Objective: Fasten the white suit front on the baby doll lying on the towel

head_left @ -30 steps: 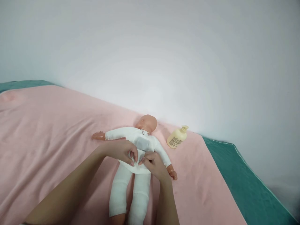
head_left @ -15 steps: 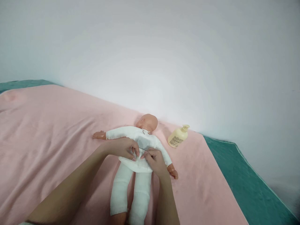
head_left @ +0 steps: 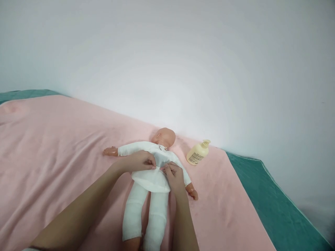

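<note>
A baby doll point(head_left: 150, 181) with a white cloth body and brown plastic head, hands and legs lies on a pink blanket point(head_left: 65, 139). Its head point(head_left: 166, 136) points away from me. Over the doll's middle, my left hand point(head_left: 141, 161) has its fingers pinched together at the white cloth. Close beside it on the right, my right hand point(head_left: 173, 173) is also closed, thumb against fingers, at the same cloth. What each pinch holds is too small to make out. A grey patch point(head_left: 158, 158) shows on the chest just above the fingertips.
A pale yellow pump bottle point(head_left: 198, 153) stands on the blanket to the right of the doll's head. Green fabric point(head_left: 269, 195) shows past the blanket's right edge and at the far left. A plain pale wall point(head_left: 167, 62) rises behind.
Both hands have moved slightly up the doll's body, and their fingertips are closer together. The left fingers have drawn in. The dark line between the hands is less visible.
</note>
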Action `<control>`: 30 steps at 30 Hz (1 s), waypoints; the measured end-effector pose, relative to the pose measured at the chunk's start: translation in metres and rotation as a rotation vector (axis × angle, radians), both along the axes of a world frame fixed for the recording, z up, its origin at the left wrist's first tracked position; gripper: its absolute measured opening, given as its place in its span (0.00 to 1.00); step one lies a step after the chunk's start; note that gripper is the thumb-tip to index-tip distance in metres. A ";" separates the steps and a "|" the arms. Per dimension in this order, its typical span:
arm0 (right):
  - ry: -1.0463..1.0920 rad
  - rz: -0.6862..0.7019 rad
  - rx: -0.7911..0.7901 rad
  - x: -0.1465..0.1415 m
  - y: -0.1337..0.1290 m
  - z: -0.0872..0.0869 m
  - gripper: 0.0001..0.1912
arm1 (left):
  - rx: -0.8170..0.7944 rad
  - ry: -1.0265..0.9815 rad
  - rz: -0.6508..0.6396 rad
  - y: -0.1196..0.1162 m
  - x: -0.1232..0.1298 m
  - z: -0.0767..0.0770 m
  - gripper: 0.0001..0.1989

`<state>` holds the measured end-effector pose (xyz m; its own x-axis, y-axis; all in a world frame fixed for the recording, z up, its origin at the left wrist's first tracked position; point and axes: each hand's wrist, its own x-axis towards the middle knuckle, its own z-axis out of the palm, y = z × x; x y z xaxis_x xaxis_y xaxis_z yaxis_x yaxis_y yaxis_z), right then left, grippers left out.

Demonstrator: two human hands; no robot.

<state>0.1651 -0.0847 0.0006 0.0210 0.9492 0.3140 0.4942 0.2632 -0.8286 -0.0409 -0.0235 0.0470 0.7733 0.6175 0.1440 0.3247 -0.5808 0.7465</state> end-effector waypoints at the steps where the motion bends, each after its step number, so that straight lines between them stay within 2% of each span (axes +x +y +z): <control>1: 0.011 -0.017 0.017 0.000 0.000 0.000 0.17 | 0.014 0.003 0.012 0.000 0.001 0.001 0.10; 7: -0.052 -0.012 0.007 -0.004 0.000 -0.001 0.17 | 0.026 0.035 0.030 0.005 0.007 -0.008 0.12; 10: -0.063 -0.062 0.069 -0.006 0.001 0.001 0.18 | -0.011 -0.015 0.061 0.006 0.010 -0.011 0.13; 13: -0.059 -0.178 0.195 -0.011 0.006 0.005 0.19 | 0.034 -0.126 0.183 0.006 0.014 -0.012 0.15; 16: -0.080 -0.227 0.252 -0.015 0.017 0.008 0.15 | 0.160 -0.230 0.300 0.007 0.019 -0.017 0.15; 19: -0.138 -0.246 0.213 -0.016 0.030 0.008 0.15 | 0.252 -0.222 0.321 0.010 0.022 -0.024 0.15; 25: -0.350 -0.234 0.029 -0.017 0.050 0.008 0.16 | 0.239 -0.080 0.291 0.015 0.025 -0.035 0.14; 30: -0.337 -0.278 0.052 -0.020 0.049 0.007 0.16 | 0.286 -0.105 0.285 0.017 0.026 -0.040 0.14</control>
<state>0.1446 -0.0361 0.0072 0.1612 0.9049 0.3938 0.7927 0.1189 -0.5979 -0.0150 -0.0062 0.0075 0.5494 0.7282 0.4098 0.4335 -0.6677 0.6052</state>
